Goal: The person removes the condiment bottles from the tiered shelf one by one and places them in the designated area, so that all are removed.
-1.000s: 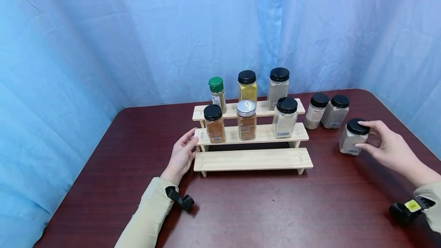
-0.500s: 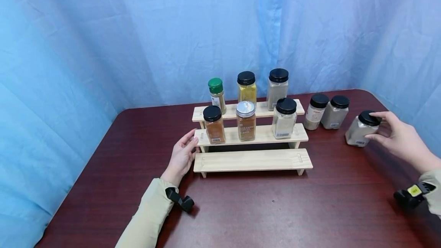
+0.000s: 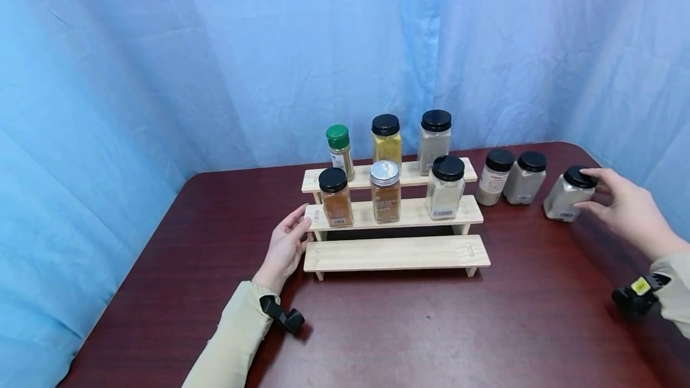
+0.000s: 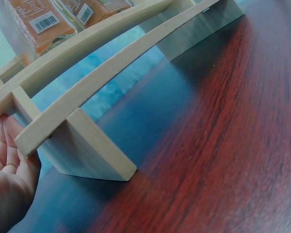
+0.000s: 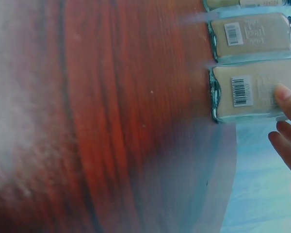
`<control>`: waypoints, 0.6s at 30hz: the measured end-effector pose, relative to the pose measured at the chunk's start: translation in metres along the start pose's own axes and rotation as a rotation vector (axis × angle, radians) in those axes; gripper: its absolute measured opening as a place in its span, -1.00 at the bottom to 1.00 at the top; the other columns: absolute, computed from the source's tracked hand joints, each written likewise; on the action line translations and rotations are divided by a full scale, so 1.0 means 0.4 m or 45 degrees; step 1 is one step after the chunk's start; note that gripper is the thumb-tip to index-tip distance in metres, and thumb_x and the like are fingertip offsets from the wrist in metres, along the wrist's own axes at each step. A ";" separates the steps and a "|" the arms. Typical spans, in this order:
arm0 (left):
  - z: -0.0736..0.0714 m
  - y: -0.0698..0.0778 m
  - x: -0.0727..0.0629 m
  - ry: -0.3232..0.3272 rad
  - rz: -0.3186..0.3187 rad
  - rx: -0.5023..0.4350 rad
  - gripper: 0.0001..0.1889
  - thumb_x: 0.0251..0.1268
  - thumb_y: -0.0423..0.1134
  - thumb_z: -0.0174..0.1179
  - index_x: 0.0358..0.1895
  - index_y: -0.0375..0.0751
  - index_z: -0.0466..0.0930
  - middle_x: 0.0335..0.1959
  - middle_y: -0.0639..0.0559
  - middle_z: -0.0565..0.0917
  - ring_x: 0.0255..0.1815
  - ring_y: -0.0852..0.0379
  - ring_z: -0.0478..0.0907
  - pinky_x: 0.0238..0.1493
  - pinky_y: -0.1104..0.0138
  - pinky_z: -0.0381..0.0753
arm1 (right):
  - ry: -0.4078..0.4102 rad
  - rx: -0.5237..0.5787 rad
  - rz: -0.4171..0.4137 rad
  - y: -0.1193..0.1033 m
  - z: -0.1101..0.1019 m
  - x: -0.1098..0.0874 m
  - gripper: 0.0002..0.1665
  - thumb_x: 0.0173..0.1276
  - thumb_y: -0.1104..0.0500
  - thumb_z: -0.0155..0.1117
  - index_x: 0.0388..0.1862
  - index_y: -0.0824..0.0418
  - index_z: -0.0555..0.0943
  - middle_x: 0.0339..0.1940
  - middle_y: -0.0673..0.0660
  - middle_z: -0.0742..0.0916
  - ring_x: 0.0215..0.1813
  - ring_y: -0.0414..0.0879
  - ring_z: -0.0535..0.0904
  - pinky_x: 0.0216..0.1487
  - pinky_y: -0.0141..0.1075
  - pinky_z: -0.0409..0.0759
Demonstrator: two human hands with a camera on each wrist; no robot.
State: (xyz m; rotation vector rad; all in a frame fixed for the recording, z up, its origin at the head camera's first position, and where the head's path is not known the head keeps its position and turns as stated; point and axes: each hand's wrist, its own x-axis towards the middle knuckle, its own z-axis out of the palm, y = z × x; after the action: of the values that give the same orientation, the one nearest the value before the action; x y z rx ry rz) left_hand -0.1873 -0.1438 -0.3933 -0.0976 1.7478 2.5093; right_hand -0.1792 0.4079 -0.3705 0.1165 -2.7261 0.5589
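The jar (image 3: 562, 199) has shifted back and rightward across the desk (image 3: 404, 328), now just beside the grey jar (image 3: 524, 184). The right hand (image 3: 628, 211) grasps it, fingers at the lid, thumb on its side; the left hand (image 3: 284, 244) pinches the rack (image 3: 396, 253). Best to settle its base flat before letting go, without nudging its neighbour.

"SWEET PEPPER" on silver-lidded jar (image 3: 385, 201)
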 end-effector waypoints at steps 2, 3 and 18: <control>0.000 0.000 -0.001 -0.003 0.002 -0.001 -0.49 0.43 -0.44 -0.05 0.40 -0.40 0.14 -0.29 0.14 0.45 -0.37 0.35 0.45 -0.44 0.57 0.44 | -0.024 0.031 0.006 -0.003 -0.001 0.006 -0.24 0.11 0.51 0.31 0.29 0.47 0.23 0.04 0.62 0.44 -0.08 0.53 0.49 -0.29 0.22 0.54; 0.000 0.000 0.000 -0.003 0.005 0.000 -0.49 0.43 -0.44 -0.05 0.40 -0.40 0.14 -0.29 0.15 0.45 -0.37 0.35 0.46 -0.43 0.57 0.44 | -0.025 0.022 0.016 -0.006 -0.001 0.008 -0.24 0.13 0.50 0.30 0.30 0.47 0.23 0.05 0.62 0.44 -0.08 0.53 0.49 -0.27 0.23 0.53; -0.001 0.000 -0.004 0.000 0.003 0.010 -0.51 0.44 -0.41 -0.06 0.40 -0.34 0.18 -0.26 0.11 0.45 -0.36 0.34 0.47 -0.44 0.56 0.46 | 0.060 -0.080 -0.007 -0.005 0.004 0.043 -0.24 0.15 0.50 0.29 0.34 0.43 0.24 -0.13 0.54 0.50 -0.16 0.43 0.50 -0.21 0.24 0.43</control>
State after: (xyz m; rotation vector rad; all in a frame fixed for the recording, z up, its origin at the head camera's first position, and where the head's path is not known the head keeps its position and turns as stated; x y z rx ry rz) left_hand -0.1859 -0.1443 -0.3932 -0.0946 1.7584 2.5042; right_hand -0.1955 0.4051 -0.3650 0.0938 -2.6938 0.4685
